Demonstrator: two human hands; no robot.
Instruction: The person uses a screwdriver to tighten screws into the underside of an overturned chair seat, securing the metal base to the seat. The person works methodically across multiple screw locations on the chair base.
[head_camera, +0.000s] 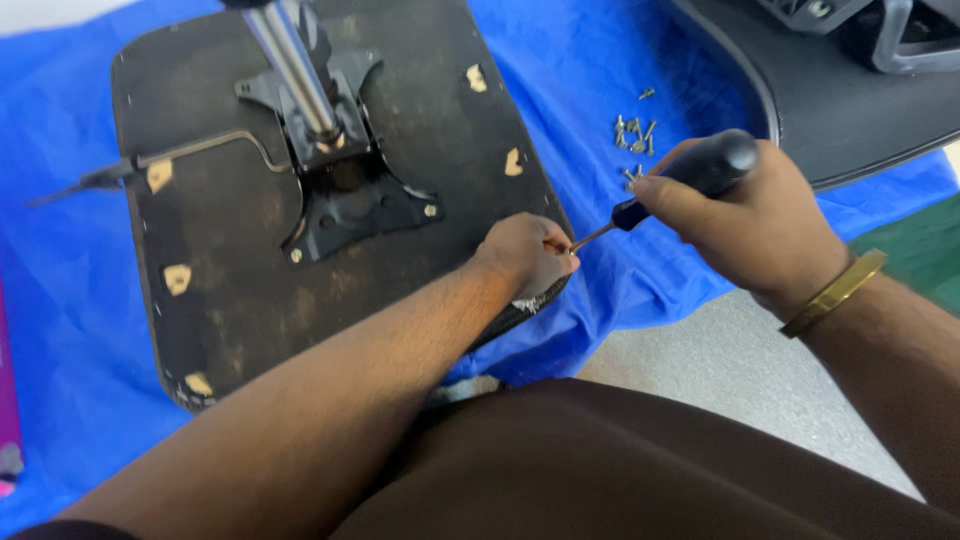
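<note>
Two hands: both at the near right edge of the upturned seat base (250, 250).
Left hand (528, 252): fingers pinched narrow at the screwdriver tip, resting on the seat edge.
Right hand (745, 220): wrapped around the black-handled screwdriver (690, 180), shaft pointing left.
Loose screws (633, 135): on the blue sheet (580, 80), far of the right hand.
Metal column (295, 65): rising from the mounting plate (345, 190), far left.

Gold bangle (834, 292) on right wrist; seemingly brown trousers (620, 470).
</note>
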